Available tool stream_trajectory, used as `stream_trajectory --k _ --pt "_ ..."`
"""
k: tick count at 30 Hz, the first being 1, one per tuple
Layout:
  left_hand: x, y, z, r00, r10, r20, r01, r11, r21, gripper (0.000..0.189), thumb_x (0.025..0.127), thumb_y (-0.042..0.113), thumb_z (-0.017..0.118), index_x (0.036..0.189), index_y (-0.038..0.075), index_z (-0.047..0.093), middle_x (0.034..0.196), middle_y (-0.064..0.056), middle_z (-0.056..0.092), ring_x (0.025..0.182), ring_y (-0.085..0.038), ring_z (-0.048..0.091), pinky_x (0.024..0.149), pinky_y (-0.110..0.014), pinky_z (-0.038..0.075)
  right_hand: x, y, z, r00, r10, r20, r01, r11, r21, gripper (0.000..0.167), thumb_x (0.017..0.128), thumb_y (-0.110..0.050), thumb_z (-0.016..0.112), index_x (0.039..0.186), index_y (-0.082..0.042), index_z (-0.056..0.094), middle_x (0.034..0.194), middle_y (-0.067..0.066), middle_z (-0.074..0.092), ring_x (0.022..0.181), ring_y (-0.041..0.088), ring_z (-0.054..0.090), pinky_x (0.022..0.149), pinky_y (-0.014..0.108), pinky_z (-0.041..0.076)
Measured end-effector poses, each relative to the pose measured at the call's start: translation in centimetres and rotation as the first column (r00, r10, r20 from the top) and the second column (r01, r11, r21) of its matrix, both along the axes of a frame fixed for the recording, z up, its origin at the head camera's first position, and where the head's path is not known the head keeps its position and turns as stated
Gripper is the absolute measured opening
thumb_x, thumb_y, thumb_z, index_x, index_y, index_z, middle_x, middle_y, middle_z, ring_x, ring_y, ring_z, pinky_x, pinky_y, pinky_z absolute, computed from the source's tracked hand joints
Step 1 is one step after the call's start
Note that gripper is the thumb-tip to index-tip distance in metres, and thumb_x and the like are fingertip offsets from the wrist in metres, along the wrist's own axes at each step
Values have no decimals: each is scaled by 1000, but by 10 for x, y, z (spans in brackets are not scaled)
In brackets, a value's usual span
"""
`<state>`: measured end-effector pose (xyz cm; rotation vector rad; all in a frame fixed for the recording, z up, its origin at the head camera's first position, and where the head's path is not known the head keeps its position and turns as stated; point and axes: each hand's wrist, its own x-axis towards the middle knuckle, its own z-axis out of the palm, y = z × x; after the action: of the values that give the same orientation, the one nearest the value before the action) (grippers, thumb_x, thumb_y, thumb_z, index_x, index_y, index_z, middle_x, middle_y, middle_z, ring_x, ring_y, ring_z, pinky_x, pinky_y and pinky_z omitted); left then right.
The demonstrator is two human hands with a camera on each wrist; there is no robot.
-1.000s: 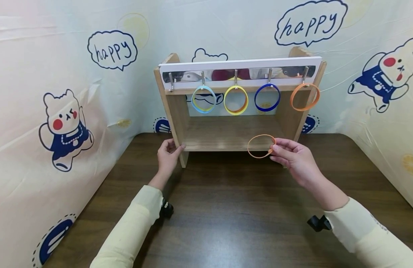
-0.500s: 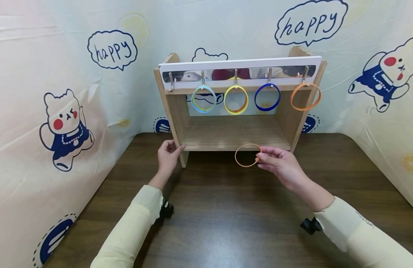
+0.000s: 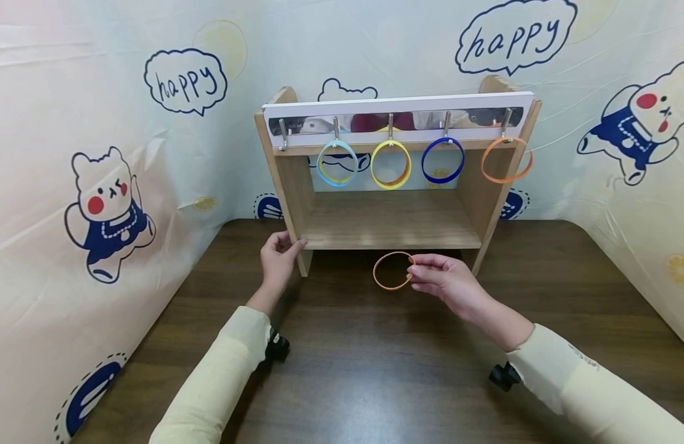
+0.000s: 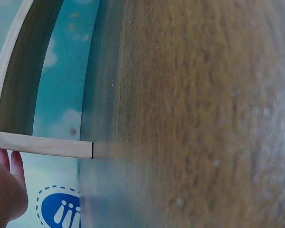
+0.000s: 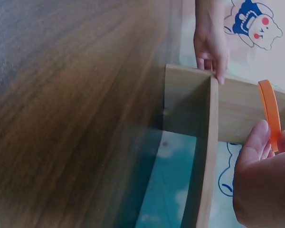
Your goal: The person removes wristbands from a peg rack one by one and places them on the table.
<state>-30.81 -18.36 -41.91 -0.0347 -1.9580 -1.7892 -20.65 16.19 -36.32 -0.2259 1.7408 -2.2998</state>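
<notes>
My right hand (image 3: 449, 283) pinches a thin orange ring (image 3: 394, 289) between thumb and fingers, in front of the wooden shelf (image 3: 391, 219) and just below its lower board. The right wrist view shows this ring edge-on as an orange band (image 5: 270, 111). At the shelf's lower left, my left hand (image 3: 277, 265) grips the side panel (image 4: 47, 145), thumb at the front edge and fingers on the outer side. Above hang a light blue ring (image 3: 320, 165), a yellow ring (image 3: 373, 166), a dark blue ring (image 3: 441, 182) and another orange ring (image 3: 502, 180), each on a metal hook.
The hooks sit on a white rail (image 3: 397, 102) with a mirror-like strip along the shelf top; its leftmost hook (image 3: 283, 134) bears no ring. The shelf stands on a dark wooden table (image 3: 364, 357). A printed curtain (image 3: 125, 37) with bear drawings encloses the back and sides.
My right hand has carried the orange ring leftward and down, from the shelf's lower right toward its middle. The left hand stays on the side panel, and the hanging rings keep their hooks.
</notes>
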Motion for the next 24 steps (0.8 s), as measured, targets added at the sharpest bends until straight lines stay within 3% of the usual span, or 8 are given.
stream_trajectory --k 13,24 --pt "0 1 0 1000 -1 8 1 1000 27 32 82 13 80 105 -1 63 102 -9 63 91 -18 58 74 -24 53 1 -18 -10 996 72 48 -73 997 30 17 93 3 61 109 0 63 95 8 69 90 18 66 81 32 55" --pt "1 2 -1 1000 19 16 -19 999 30 32 82 14 80 105 0 64 103 -10 64 92 -19 58 75 -25 53 1 -37 -28 989 114 93 -121 989 83 26 91 2 63 116 8 58 96 9 68 89 19 66 84 36 54"
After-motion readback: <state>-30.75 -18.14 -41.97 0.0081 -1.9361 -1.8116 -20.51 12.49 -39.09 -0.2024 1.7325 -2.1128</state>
